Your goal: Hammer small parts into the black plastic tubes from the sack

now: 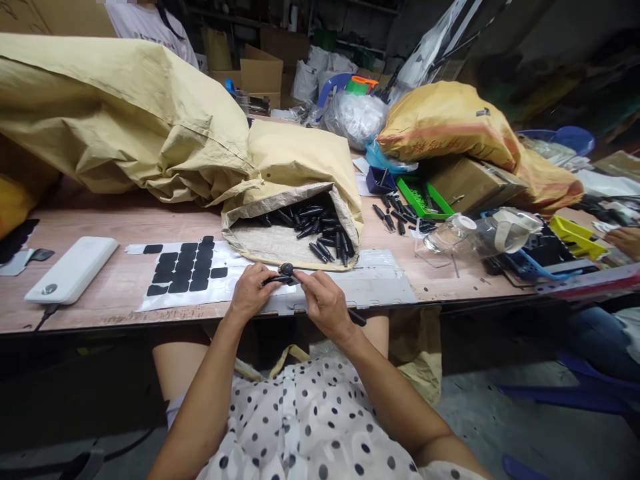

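Observation:
My left hand (253, 291) is closed, its thumb and fingers pinching a slim black piece (275, 280) at the table's front edge. A round black knob (286, 269) shows at the top, between both hands; whether it belongs to the piece I cannot tell. My right hand (324, 300) is closed too, fingertips meeting the piece from the other side. From under its palm sticks out a dark rod end (357, 317), the rest hidden by the hand. Just beyond lies an open paper sack (280, 247) with many black tapered tubes (323, 227) spilling at its mouth.
On the left are a sheet of black rounded patches (187, 268) and a white power bank (73, 270) with a cable. Rightward stand a green tray (425, 198), loose black tubes (395, 213), a clear bottle (450, 230) and a yellow sack (450, 127). A person's hand (625, 241) shows far right.

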A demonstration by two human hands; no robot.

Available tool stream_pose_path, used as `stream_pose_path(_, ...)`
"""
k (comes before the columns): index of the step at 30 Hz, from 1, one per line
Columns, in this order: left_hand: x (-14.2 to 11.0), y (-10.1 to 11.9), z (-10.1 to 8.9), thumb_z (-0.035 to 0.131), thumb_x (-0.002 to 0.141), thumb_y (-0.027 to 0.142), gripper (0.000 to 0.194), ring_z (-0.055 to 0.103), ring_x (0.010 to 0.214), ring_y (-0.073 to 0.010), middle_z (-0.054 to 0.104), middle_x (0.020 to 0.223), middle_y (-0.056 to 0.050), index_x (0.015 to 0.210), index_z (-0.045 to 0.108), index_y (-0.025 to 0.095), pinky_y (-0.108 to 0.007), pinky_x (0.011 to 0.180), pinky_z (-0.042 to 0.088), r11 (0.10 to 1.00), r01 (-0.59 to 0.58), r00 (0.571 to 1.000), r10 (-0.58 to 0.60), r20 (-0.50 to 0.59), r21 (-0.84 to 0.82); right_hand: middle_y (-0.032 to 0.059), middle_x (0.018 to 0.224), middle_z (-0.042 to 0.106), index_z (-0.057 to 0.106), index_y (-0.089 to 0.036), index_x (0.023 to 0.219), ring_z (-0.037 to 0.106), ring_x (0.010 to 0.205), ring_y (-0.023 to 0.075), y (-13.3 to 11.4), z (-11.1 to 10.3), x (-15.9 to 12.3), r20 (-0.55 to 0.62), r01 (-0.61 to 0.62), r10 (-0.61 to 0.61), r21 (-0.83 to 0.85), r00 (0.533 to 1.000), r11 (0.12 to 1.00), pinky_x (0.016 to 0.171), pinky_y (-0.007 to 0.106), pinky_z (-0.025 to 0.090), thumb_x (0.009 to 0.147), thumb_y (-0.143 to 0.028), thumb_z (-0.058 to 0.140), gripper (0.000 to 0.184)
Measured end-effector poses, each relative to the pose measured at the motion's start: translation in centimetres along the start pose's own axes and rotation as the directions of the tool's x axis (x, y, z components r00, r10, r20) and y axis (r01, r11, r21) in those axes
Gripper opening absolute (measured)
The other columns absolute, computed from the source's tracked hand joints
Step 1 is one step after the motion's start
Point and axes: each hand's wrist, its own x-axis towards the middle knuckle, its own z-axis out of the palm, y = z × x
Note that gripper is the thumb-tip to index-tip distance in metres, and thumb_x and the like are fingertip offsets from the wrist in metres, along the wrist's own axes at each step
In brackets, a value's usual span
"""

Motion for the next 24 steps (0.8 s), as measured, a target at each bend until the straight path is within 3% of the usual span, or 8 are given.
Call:
stream_pose_path(6, 0.1, 0.2, -0.1, 0.070, 0.084, 0.023, 0.009, 0.056, 0.083, -0.0202, 0.061, 0.079, -0.001, 0.088, 0.077, 0.026, -0.032, 0.080, 0.050, 1.000, 0.029, 0.999, -0.029, 0.018, -0.009, 0.0038, 0.085, 0.062, 0.070, -0.026, 0.128, 0.059, 0.083, 0.0191, -0.2, 0.9, 0.0, 0.056, 0.019, -0.016, -0.050, 0.998, 0.999, 0.075, 0.027, 0.052, 0.097, -0.009, 0.049, 0.041)
stream_pose_path(10, 0.1, 0.3, -0.2, 0.069, 0.086, 0.028, 0.011, 0.057, 0.085, -0.0207, 0.062, 0.081, -0.001, 0.094, 0.077, 0.026, -0.033, 0.080, 0.050, 0.999, 0.032, 0.999, -0.032, 0.029, -0.005, 0.0047, 0.089, 0.063, 0.070, -0.026, 0.129, 0.059, 0.088, 0.0196, 0.8, 0.7, 0.8, 0.010, -0.040, 0.041, -0.104, 0.999, 0.994, 0.081, 0.028, 0.051, 0.098, -0.012, 0.047, 0.041)
stream_pose_path(18, 0.0, 0.9, -0.7, 0.048, 0.098, 0.037, 0.030, 0.055, 0.084, -0.0206, 0.062, 0.081, -0.002, 0.080, 0.069, 0.024, -0.033, 0.080, 0.048, 1.000, 0.031, 0.998, -0.031, 0.055, 0.003, 0.0074, 0.087, 0.059, 0.075, -0.027, 0.117, 0.050, 0.085, 0.0228, 4.5, 2.3, 1.8, 0.025, -0.124, 0.140, -0.325, 0.990, 0.937, 0.075, 0.033, 0.041, 0.097, -0.015, 0.050, 0.035)
stream_pose_path(24, -0.1, 1.1, -1.1, 0.042, 0.099, 0.037, 0.035, 0.053, 0.082, -0.0204, 0.061, 0.080, -0.002, 0.071, 0.059, 0.023, -0.034, 0.077, 0.045, 0.999, 0.037, 0.997, -0.037, 0.069, 0.008, 0.0077, 0.090, 0.059, 0.074, -0.026, 0.119, 0.048, 0.085, 0.0229, 4.3, 2.6, 1.3, 0.027, -0.097, 0.115, -0.367, 0.993, 0.925, 0.075, 0.033, 0.039, 0.096, -0.014, 0.049, 0.036)
